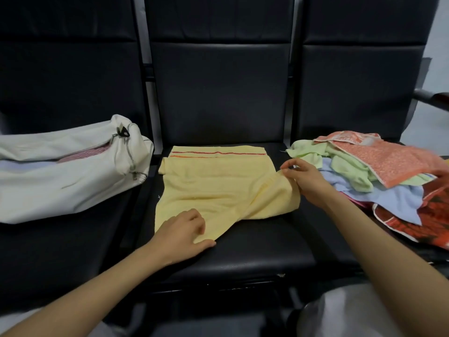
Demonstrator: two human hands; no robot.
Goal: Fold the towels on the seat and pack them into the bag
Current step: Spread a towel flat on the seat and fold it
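Three black padded seats in a row, and the yellow towel [213,188] sprawls across the middle seat [255,251], its striped hem up by the backrest. The left hand [181,229] curls round the near corner, close to the seat's front edge. The right hand [303,178] pinches the rumpled right edge. The white bag [73,181] gapes unzipped on the left seat, and the towel pile [379,171] is heaped on the right seat, just beside that hand.
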